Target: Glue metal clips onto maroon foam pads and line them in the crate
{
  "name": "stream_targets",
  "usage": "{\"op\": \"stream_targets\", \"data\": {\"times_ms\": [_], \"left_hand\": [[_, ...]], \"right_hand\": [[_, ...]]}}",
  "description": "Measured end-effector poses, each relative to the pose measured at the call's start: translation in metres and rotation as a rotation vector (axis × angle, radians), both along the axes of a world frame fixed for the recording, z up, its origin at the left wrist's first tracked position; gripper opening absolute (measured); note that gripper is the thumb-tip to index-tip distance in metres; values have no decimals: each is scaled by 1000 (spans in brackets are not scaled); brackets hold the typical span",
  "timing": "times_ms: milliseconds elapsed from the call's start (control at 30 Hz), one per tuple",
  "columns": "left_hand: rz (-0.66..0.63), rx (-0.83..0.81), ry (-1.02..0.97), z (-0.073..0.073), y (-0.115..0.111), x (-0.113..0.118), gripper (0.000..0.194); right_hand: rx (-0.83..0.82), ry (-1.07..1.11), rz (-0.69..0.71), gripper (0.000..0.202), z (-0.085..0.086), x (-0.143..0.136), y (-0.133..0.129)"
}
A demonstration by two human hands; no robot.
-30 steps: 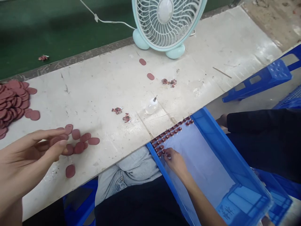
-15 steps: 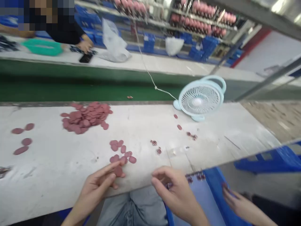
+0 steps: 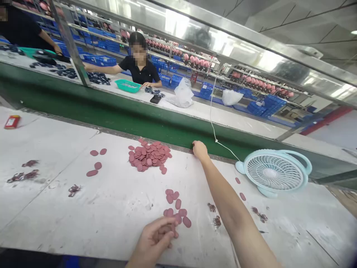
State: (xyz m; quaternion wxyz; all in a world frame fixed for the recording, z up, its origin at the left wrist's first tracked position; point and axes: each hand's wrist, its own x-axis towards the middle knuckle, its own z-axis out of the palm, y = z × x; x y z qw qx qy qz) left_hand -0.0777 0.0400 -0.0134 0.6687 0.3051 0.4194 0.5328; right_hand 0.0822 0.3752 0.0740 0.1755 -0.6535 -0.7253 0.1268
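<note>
My left hand (image 3: 156, 238) is curled around several flat, dark red oval pieces, palm partly turned up, near the front of the white table. Just beyond its fingertips lies a small loose group of the same oval pieces (image 3: 186, 222). My right hand (image 3: 200, 149) is stretched to the table's far edge, by the green belt (image 3: 167, 131). Its fingers curl downward and their tips are hidden, so what they hold, if anything, does not show. Left of that hand a large heap of dark red oval pieces (image 3: 149, 156) rests on the table.
A pale blue fan (image 3: 275, 171) stands at the right with its cord running up. Small brown clusters (image 3: 259, 214) and stray ovals (image 3: 97, 165) are scattered about. A red box (image 3: 12, 121) lies far left. Across the belt, two people sit by a green basket (image 3: 128, 85).
My right hand has gone from the table's front edge out to its far edge. The left hand stays near the small group, holding ovals. The view has tilted up and shifted left.
</note>
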Motion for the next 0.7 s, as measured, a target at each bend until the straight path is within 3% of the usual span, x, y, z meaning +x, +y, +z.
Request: {"op": "stream_targets", "data": {"times_ms": [100, 167, 333, 433, 600, 700], "left_hand": [[-40, -6, 1, -2, 0, -5, 31], [-80, 1, 30, -3, -1, -9, 31], [-140, 44, 133, -2, -2, -15, 28], [-132, 71, 208, -2, -1, -16, 28], [-89, 88, 362, -1, -5, -20, 25], [-28, 35, 402, 3, -8, -17, 24]], "right_hand": [[12, -44, -10, 32, 0, 6, -9], [15, -52, 1, 33, -2, 16, -34], [-89, -38, 141, 23, -15, 52, -144], [-115, -1, 157, 24, -21, 70, -208], [-17, 166, -7, 23, -25, 104, -301], [-14, 337, -172, 13, -38, 131, -363]]}}
